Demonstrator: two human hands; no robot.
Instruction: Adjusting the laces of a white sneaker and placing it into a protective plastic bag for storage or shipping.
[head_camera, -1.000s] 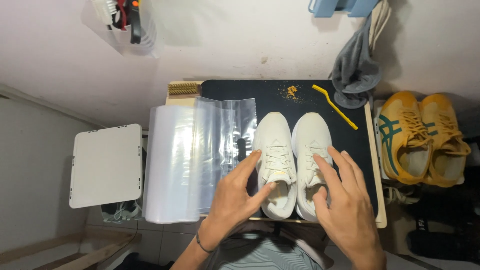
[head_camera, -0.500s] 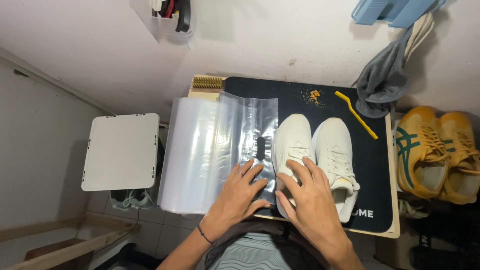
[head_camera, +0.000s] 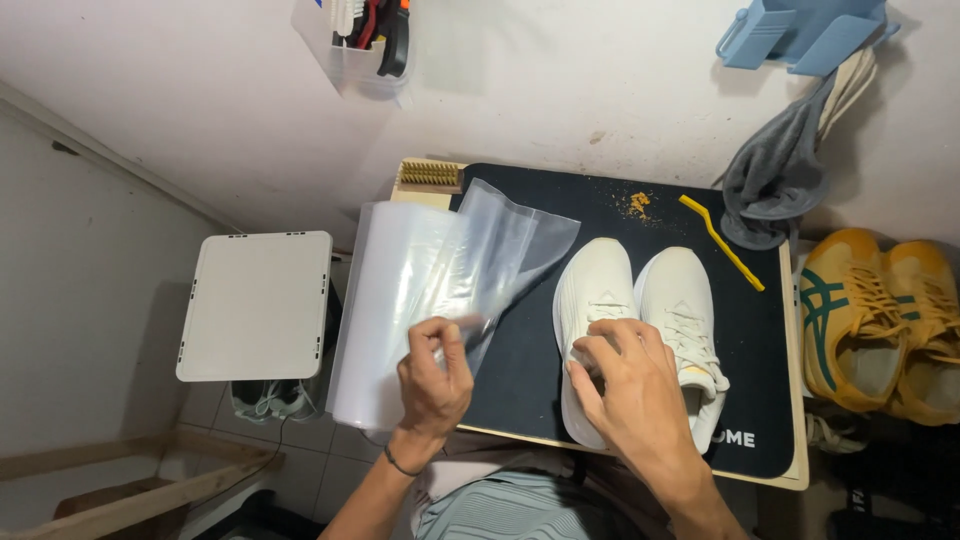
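Pinching clear plastic bag (head_camera: 470, 265), left hand (head_camera: 433, 385), right hand (head_camera: 625, 385) spread on white sneakers (head_camera: 640, 330)

On the black rubber work mat (head_camera: 610, 210) before you, your right hand (head_camera: 630, 385) rests on the white lace-up sneakers (head_camera: 640, 320), while your left hand (head_camera: 432, 380), at their nine o'clock, pinches the clear plastic bag (head_camera: 500, 250). The thin yellow brush (head_camera: 720, 240) lies at the sneakers' one o'clock, and the yellow suede sneakers (head_camera: 880, 320) sit off the mat at three o'clock.
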